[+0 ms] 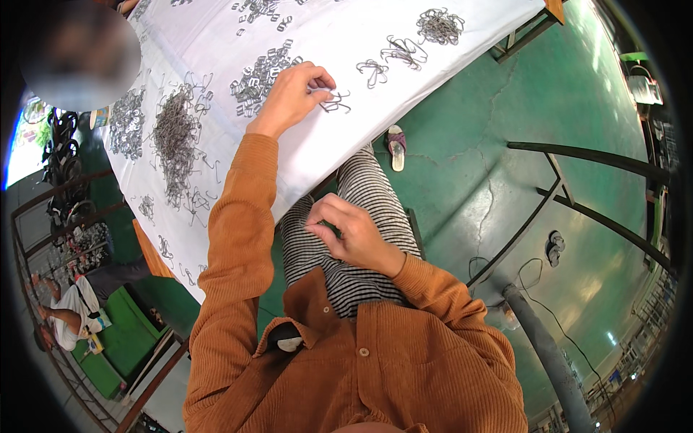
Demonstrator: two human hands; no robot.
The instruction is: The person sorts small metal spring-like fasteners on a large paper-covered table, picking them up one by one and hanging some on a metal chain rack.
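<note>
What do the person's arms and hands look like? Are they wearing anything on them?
Both arms are covered by long sleeves of a rust-orange corduroy shirt with fine ribs, ending in cuffs at the wrists. The left hand and the right hand are bare: no gloves, and no rings or watch that I can make out.

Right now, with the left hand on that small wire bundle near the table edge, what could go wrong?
1. The left hand pinches a small bundle of bent grey wire hooks close to the edge of the white cloth-covered table; a tug could send hooks onto the green concrete floor.
2. The large tangled heap of thin wire hooks may snag neighbouring pieces.
3. The right hand rests on the striped trousers, so the cloth is unsteadied and may shift.
</note>
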